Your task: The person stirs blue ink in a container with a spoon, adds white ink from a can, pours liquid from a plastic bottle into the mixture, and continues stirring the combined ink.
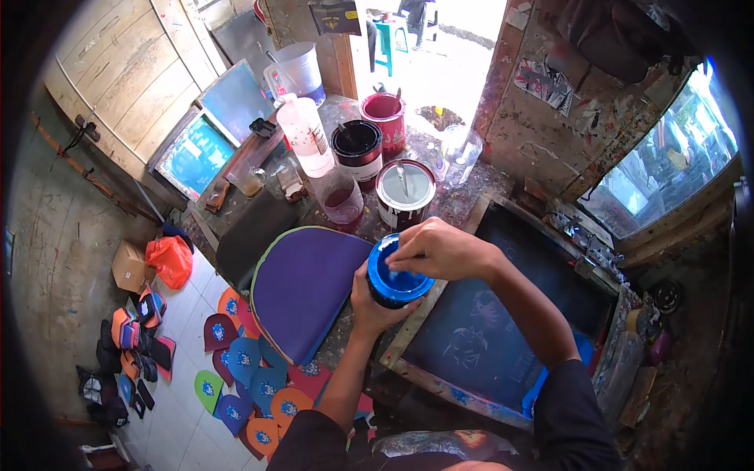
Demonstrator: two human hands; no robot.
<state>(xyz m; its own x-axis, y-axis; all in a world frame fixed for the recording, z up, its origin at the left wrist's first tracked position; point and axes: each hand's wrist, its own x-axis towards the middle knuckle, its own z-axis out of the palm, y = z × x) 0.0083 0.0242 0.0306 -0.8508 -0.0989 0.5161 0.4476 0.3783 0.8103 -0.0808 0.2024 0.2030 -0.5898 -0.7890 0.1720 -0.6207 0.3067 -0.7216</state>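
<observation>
My left hand [369,312] is wrapped round the side of a small blue paint pot [399,298], holding it up over the table. The pot's mouth faces up, and blue paint coats its inside and rim. Above that mouth my right hand [441,250] is closed, fingers pinched and pointing down into the pot. What they grip, if anything, is hidden. Left of the pot lies a purple half-oval sheet [306,286] with a pale green edge. To the right sits a printing screen [462,392], its dark mesh showing faint drawn figures.
Behind the pot stand a grey paint can [405,188], a black paint can [356,145], a red paint can [383,118] and a pinkish plastic bottle [305,141]. A clear cup [459,153] is beside them. Several printed coloured pieces [243,357] cover the floor at left.
</observation>
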